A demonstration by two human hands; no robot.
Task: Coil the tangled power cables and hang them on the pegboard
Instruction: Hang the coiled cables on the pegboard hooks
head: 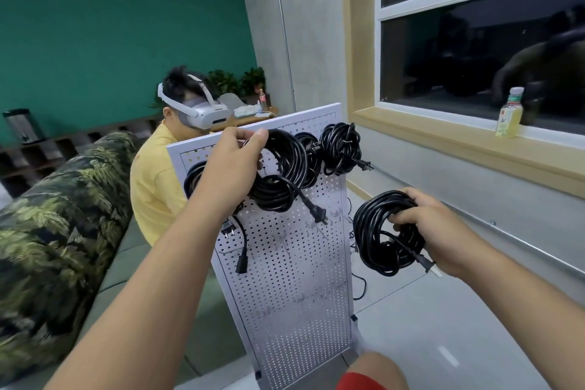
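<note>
- Head view, setting: a white perforated pegboard (300, 279) stands upright on the tiled floor directly ahead of the wearer.
- Head view, left arm: the bare forearm runs from the lower left of the frame up and forward, almost fully extended, to the upper part of the board.
- Head view, left hand (235, 161): it is seen from the back, wrist bent slightly. The fingers are curled over the top of the first coil (278, 177) of black cable, clamped on it with the thumb tip lying along the top strands.
- First coil: it is held against the upper face of the board, its plug (319, 215) dangling below it. The hand and strands hide whether it sits on a hook.
- Head view, right arm: the forearm enters from the lower right, bent and held lower than the left, to the right of the board.
- Right hand (435, 231): the fingers are curled through the opening of the second coil (380, 231) and closed around its right side. The coil is clear of the board, in the air beside its right edge.
- Already on the board: a hung coil (342, 149) at the top right corner, another bundle (308, 149) just left of it, and a third coil (193, 177) partly hidden behind the left forearm. A black connector (242, 264) hangs below it.
- Surroundings: a seated person (155, 187) in a yellow shirt behind the board, a leaf-patterned sofa (47, 231) to the left, and a bottle (509, 117) on the window sill.
</note>
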